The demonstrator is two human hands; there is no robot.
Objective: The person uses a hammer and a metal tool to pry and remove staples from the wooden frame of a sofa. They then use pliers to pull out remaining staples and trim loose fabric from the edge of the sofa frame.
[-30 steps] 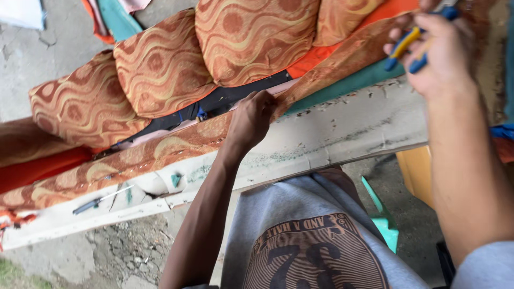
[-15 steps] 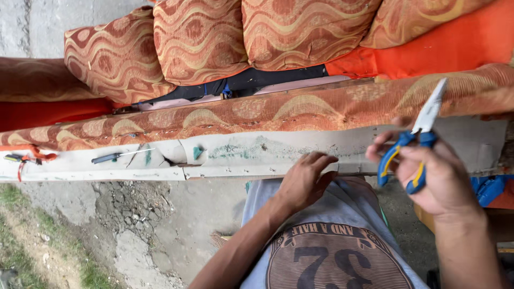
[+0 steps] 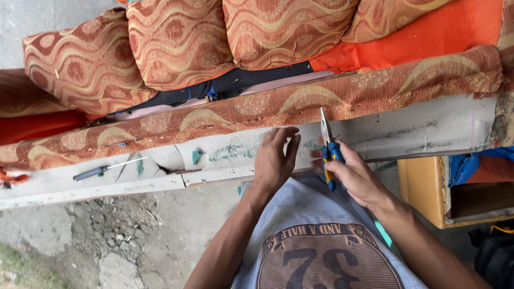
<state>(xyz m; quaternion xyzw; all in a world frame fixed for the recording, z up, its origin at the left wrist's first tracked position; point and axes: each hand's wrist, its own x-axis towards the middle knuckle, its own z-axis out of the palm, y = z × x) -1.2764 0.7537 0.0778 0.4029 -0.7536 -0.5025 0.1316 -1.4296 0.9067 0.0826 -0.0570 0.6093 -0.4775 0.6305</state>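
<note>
Working pliers along the sofa's front rail, fabric edge only partly dealt with.

My right hand (image 3: 356, 179) is clenched round the blue-and-yellow handles of the pliers (image 3: 327, 145), whose closed tips point up at the lower edge of the patterned fabric (image 3: 300, 104) where it meets the bare whitish rail (image 3: 407, 131). My left hand (image 3: 274, 160) is released, fingers spread, resting flat on the rail just beside the pliers. I judge the job about midway: the rail lies stripped and scuffed along its length, yet the fabric above is still on the frame and the cushions (image 3: 176, 43) still sit in place. A screwdriver (image 3: 107, 168) lies on the rail well to the left. Below is rough, cracked concrete floor (image 3: 107, 235); a yellowish wooden box (image 3: 428, 187) stands to my right.
</note>
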